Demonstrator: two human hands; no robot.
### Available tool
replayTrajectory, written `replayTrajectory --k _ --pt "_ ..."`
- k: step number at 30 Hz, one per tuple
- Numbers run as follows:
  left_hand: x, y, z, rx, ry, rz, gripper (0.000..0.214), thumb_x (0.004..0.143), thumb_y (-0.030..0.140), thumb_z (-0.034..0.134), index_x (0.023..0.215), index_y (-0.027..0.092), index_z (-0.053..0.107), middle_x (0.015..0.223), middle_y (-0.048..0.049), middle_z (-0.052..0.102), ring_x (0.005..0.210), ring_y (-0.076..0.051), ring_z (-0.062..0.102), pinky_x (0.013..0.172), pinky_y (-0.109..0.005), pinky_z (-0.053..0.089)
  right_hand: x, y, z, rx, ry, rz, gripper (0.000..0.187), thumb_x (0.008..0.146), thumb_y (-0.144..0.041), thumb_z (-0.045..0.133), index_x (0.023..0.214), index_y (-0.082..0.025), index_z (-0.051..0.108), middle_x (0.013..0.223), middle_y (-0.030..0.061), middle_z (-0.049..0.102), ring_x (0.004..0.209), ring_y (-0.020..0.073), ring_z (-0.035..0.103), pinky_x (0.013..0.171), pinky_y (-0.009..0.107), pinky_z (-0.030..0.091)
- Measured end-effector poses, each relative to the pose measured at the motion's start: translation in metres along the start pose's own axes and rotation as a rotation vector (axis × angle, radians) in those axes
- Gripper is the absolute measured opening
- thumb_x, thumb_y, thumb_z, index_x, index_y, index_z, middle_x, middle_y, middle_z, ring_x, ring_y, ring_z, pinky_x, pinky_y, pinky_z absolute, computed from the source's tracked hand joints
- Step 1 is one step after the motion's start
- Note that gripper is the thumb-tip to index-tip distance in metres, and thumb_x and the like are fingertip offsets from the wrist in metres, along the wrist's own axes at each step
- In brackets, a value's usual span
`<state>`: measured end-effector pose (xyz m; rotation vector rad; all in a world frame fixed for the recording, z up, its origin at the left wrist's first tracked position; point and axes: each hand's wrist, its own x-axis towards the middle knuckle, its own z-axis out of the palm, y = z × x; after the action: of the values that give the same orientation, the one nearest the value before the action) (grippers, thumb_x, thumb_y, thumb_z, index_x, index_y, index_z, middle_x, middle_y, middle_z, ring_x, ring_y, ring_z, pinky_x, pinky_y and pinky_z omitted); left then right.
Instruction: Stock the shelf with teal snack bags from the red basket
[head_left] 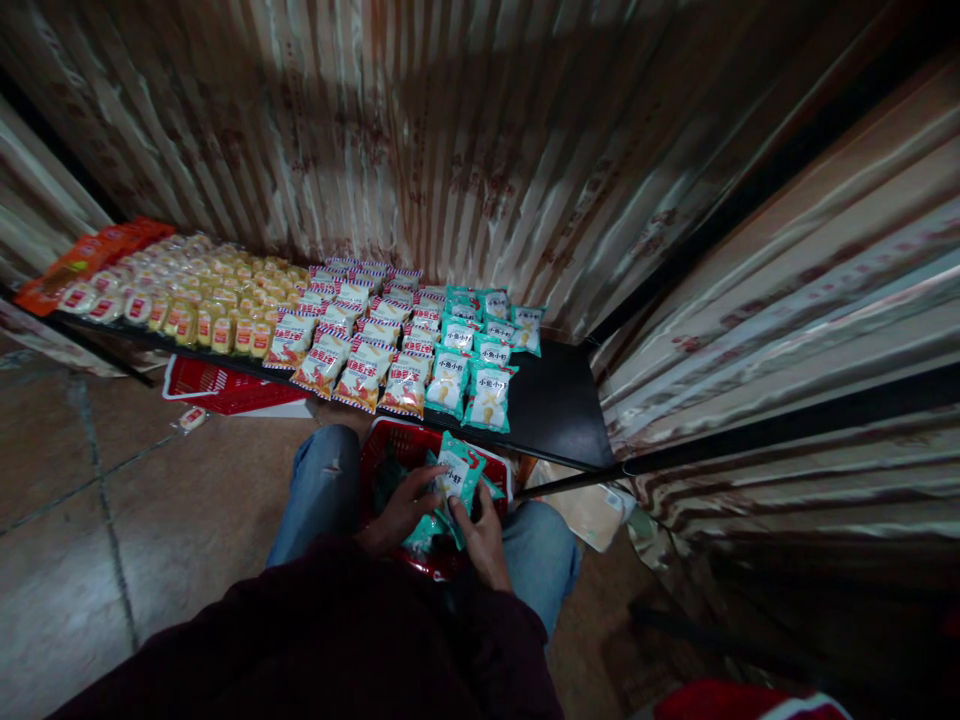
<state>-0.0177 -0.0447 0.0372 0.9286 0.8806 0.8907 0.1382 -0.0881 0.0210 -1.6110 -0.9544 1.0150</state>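
Observation:
A teal and white snack bag [459, 468] is held between my two hands, above a red basket [382, 436] set between my knees. My left hand [409, 503] grips its left side, fingers curled on the front. On the lower right, my right hand [480, 530] holds it with the thumb on its face. More teal bags [426, 532] lie in the basket, partly hidden by my hands. Just beyond, rows of matching teal bags [491, 397] stand on the black shelf [559, 400].
Left along the shelf are orange and white snack bags [364, 372], then yellow wrapped cakes [221, 330] and an orange package [97, 262]. Under it sits another red basket [217, 388]; one wrapped cake [193, 418] lies on the floor. Black poles [667, 455] and curtains [465, 140] surround the shelf.

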Motion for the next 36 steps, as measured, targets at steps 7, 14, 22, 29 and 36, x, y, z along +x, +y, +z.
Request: replayTrajectory --k 7,14,22,29,36 --pt "0.009 0.018 0.028 0.202 -0.063 0.088 0.045 0.069 0.015 0.067 0.114 0.025 0.069 0.13 -0.0072 0.054 0.121 -0.029 0.049 0.098 -0.036 0.043 0.011 0.003 -0.017 0.171 0.137 0.085 0.069 0.068 -0.055 0.07 0.123 -0.017 0.054 0.116 0.0124 0.067 0.105 0.0263 0.063 0.087 0.037 0.052" --pt "0.025 0.032 0.062 0.255 -0.142 0.158 0.048 0.072 0.01 0.062 0.118 0.023 0.067 0.133 -0.0106 0.052 0.122 -0.029 0.05 0.091 -0.033 0.049 0.026 -0.007 -0.049 0.069 0.28 0.016 0.061 0.071 -0.059 0.064 0.117 -0.019 0.063 0.109 0.0089 0.07 0.098 0.0255 0.064 0.083 0.035 0.052" --pt "0.059 0.034 0.104 0.242 -0.148 0.227 0.044 0.072 0.011 0.063 0.114 0.024 0.068 0.137 -0.0085 0.052 0.124 -0.031 0.049 0.101 -0.04 0.045 0.059 -0.024 -0.076 0.049 0.437 -0.037 0.075 0.071 -0.064 0.059 0.128 -0.017 0.056 0.12 0.0118 0.065 0.107 0.0273 0.06 0.087 0.038 0.05" --pt "0.093 0.035 0.134 0.301 -0.1 0.214 0.044 0.07 0.009 0.06 0.112 0.021 0.067 0.138 -0.009 0.052 0.132 -0.033 0.041 0.117 -0.046 0.025 0.094 -0.035 -0.091 0.072 0.45 -0.051 0.078 0.069 -0.066 0.061 0.127 -0.015 0.055 0.125 0.0147 0.061 0.11 0.0278 0.058 0.09 0.04 0.049" --pt "0.13 0.04 0.156 0.264 -0.056 0.212 0.047 0.066 0.005 0.061 0.111 0.019 0.065 0.139 -0.0103 0.05 0.137 -0.036 0.032 0.119 -0.049 0.016 0.132 -0.039 -0.098 0.069 0.447 -0.047 0.079 0.07 -0.068 0.06 0.126 -0.012 0.055 0.113 0.0151 0.066 0.099 0.0264 0.061 0.085 0.039 0.049"
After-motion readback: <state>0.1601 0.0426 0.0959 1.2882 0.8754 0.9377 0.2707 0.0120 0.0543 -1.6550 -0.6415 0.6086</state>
